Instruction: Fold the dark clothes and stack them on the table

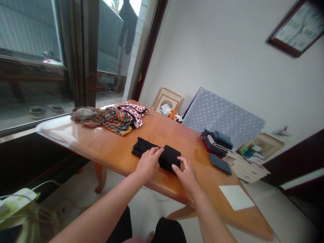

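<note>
A black garment [172, 155], folded over at its right end, lies on the wooden table in front of me. My left hand [149, 163] rests on the middle of the cloth with its fingers stretched out toward the folded end. At the right edge of that fold, my right hand [186, 173] holds the cloth between thumb and fingers. The garment's left part [141, 145] lies flat, with a slightly uneven end. Which kind of garment it is I cannot tell.
Crumpled striped clothing [116, 119] and a red-and-white patterned piece [135, 113] lie at the table's far left. A stack of folded clothes [217, 141], a folded blue-grey garment [220, 164] and a white sheet [236, 197] are on the right. The table's edge [113, 171] is close to me.
</note>
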The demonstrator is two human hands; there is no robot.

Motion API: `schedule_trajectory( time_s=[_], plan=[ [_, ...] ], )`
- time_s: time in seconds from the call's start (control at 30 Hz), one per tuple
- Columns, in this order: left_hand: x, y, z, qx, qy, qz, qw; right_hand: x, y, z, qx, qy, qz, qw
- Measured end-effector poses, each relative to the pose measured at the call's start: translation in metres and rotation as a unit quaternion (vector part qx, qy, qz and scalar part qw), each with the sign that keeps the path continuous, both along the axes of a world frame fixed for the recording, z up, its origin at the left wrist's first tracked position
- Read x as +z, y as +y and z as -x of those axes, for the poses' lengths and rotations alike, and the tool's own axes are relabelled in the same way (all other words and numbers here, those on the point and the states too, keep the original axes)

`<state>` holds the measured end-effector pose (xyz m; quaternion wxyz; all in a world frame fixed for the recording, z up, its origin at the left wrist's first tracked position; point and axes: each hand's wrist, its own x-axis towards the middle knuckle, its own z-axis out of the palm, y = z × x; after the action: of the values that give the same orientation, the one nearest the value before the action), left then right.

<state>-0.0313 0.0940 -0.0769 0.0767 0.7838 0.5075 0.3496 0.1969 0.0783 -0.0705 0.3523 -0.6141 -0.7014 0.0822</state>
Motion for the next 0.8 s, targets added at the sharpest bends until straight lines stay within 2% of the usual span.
schedule_trajectory(
  time_s=[0.07,0.17,0.33,0.53,0.67,0.8],
  plan=[
    [0.002,0.007,-0.002,-0.025,0.026,0.002,0.999,-0.009,-0.008,0.0,0.018,-0.05,-0.012,0.999],
    [0.009,0.015,-0.009,-0.037,0.056,0.018,0.998,-0.018,-0.009,0.001,-0.009,-0.092,-0.038,0.995],
    [0.019,0.021,-0.02,-0.027,0.056,0.013,0.998,-0.018,-0.005,-0.001,-0.005,-0.164,-0.067,0.984],
    [0.013,0.01,-0.016,-0.053,0.095,0.0,0.994,-0.015,-0.014,-0.002,-0.053,-0.185,-0.063,0.979],
    [0.01,0.001,-0.01,-0.07,0.125,0.0,0.99,-0.018,-0.02,-0.002,-0.031,-0.201,-0.042,0.978],
    [0.009,0.001,-0.001,-0.089,0.103,0.003,0.991,-0.021,-0.025,-0.007,-0.023,-0.204,-0.044,0.978]
  ],
)
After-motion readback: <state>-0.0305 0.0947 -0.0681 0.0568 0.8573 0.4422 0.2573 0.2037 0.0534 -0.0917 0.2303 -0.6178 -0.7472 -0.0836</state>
